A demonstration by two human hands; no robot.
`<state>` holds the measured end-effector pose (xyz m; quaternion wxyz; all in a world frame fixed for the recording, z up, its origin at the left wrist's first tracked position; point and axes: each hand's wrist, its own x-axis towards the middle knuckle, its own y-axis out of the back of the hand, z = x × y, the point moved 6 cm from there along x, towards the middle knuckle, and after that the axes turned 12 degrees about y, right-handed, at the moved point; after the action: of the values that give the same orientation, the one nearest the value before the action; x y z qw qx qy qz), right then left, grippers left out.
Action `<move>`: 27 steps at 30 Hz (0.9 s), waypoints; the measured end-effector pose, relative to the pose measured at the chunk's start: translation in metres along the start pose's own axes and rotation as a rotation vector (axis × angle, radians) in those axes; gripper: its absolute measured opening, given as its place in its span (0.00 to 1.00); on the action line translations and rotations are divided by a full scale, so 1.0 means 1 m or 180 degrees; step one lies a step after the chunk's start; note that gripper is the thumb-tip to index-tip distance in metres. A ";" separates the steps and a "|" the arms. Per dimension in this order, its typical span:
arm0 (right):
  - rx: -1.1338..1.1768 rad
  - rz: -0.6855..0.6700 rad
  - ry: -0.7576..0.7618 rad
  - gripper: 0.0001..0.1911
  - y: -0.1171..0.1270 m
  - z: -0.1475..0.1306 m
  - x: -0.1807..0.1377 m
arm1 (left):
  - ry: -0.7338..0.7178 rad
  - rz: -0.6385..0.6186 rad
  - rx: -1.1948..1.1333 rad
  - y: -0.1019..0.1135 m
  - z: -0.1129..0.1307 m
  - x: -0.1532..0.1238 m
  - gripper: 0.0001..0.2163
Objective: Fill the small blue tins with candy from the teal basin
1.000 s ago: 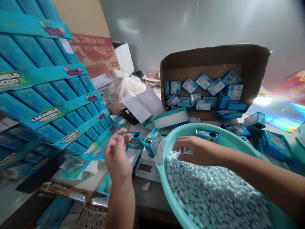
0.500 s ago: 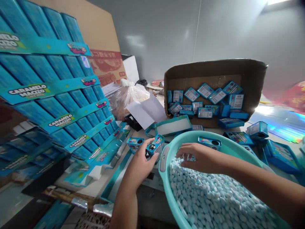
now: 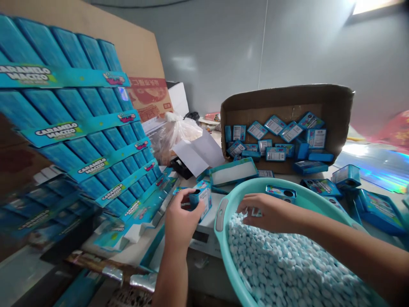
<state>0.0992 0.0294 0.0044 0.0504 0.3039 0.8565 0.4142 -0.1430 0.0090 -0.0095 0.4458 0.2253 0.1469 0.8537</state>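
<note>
My left hand [image 3: 181, 213] is wrapped round a small blue candy tin [image 3: 194, 198], its dark end showing between thumb and fingers. Right beside it stands another blue printed tin [image 3: 206, 197], apparently touching the first. My right hand [image 3: 266, 212] is down in a turquoise basin [image 3: 222, 213], fingers curled at the surface of pale blue and white candies [image 3: 287, 260]. A few candies show between its thumb and fingers; how many it holds is hidden. On the basin's far inner side rests a tin with a round dark hole [image 3: 281, 193].
A tiered display of blue tins [image 3: 92, 145] rises at the left. Behind the basin, a cardboard box [image 3: 284, 96] on its side holds several tins. An open tray [image 3: 234, 172] and folded white paper [image 3: 200, 153] lie nearby. More tins [image 3: 377, 209] lie right of the basin.
My left hand has shifted slightly left and turned the tin, so its dark end shows differently. The neighbouring tin now shows more. My right hand stays in the candies. The view has tilted slightly up.
</note>
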 end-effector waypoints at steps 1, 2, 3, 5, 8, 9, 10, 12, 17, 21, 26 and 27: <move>-0.0006 0.0003 0.0000 0.13 0.000 0.000 -0.001 | -0.0151 0.0345 0.0046 0.007 0.002 -0.001 0.15; -0.0014 0.0006 0.0000 0.13 0.001 -0.001 -0.001 | -0.0332 0.0713 0.0107 0.015 0.005 -0.003 0.14; -0.0025 0.0016 0.0003 0.13 0.001 -0.001 -0.001 | -0.0532 0.1058 0.0177 0.022 0.009 -0.006 0.13; -0.0042 0.0040 0.0008 0.12 0.002 -0.003 -0.002 | -0.0929 0.1559 0.0285 0.032 0.015 -0.011 0.11; -0.0035 -0.0006 -0.0056 0.12 0.000 -0.003 0.000 | -0.1308 0.1919 0.0364 0.039 0.022 -0.016 0.10; -0.0023 -0.0043 -0.0075 0.12 -0.001 -0.004 0.000 | -0.1366 0.2000 0.0372 0.041 0.023 -0.018 0.10; -0.0016 -0.0066 -0.0079 0.12 -0.002 -0.004 0.001 | -0.1403 0.2080 0.0368 0.042 0.024 -0.019 0.10; 0.0008 -0.0051 -0.0008 0.12 -0.002 -0.005 0.001 | -0.1428 0.2242 0.0292 0.047 0.024 -0.023 0.10; 0.0048 0.0132 0.0128 0.11 0.003 -0.011 0.000 | -0.0932 0.2545 0.0280 0.059 0.014 -0.024 0.13; 0.0118 0.0192 0.0252 0.11 0.003 -0.016 0.000 | -0.0666 0.2566 0.0414 0.060 0.006 -0.016 0.13; 0.0063 0.0237 0.0328 0.10 -0.001 -0.015 0.000 | -0.0579 0.2531 0.0515 0.043 -0.007 -0.002 0.14; 0.0039 0.0232 0.0347 0.10 -0.002 -0.014 0.000 | -0.0490 0.2385 0.0592 0.036 -0.010 0.003 0.15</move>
<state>0.0935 0.0186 0.0123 -0.0133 0.3122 0.8488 0.4265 -0.1746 -0.0095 -0.0008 0.0908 0.3661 0.0974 0.9210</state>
